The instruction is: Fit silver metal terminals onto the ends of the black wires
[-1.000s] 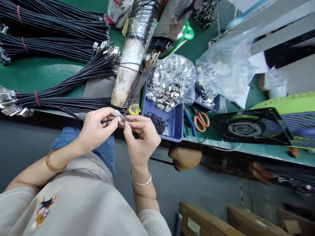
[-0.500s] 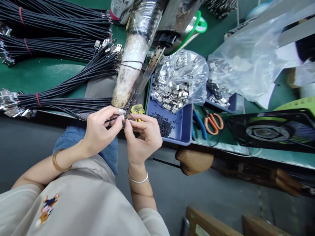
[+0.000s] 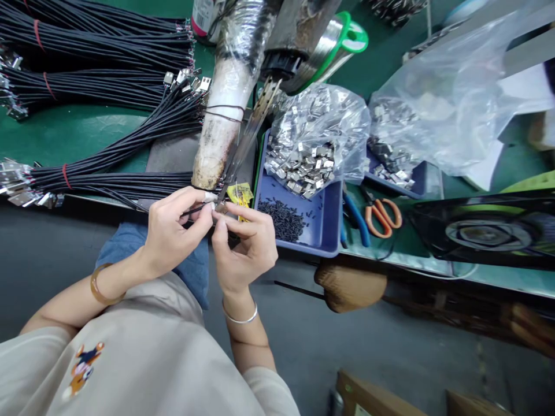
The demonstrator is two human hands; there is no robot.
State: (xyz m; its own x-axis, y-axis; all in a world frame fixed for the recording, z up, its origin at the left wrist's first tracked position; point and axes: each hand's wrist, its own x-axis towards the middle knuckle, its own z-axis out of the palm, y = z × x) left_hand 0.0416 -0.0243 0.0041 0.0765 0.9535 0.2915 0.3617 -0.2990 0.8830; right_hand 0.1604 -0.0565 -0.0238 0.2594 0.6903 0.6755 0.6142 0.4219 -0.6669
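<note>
Your left hand (image 3: 171,234) pinches a thin black cable (image 3: 193,211) between thumb and fingers, its end at the bench edge, just below the dirty tip of a white wrapped cylinder (image 3: 217,141). Your right hand (image 3: 245,248) meets it there, thumb and forefinger drawn close together; the tips are too small and crowded for me to tell whether they grip anything. Behind your right fingers lies a yellow piece (image 3: 241,193). Just right of that hand, a blue tray (image 3: 316,234) holds a heap of small black pieces (image 3: 284,221) and, farther back, a clear bag (image 3: 323,112) with metal connectors (image 3: 312,170). Left of your hands, a cable bundle (image 3: 117,180) lies along the bench, tied with a red band (image 3: 66,176). Orange-handled pliers (image 3: 384,218) sit beyond the tray.
</note>
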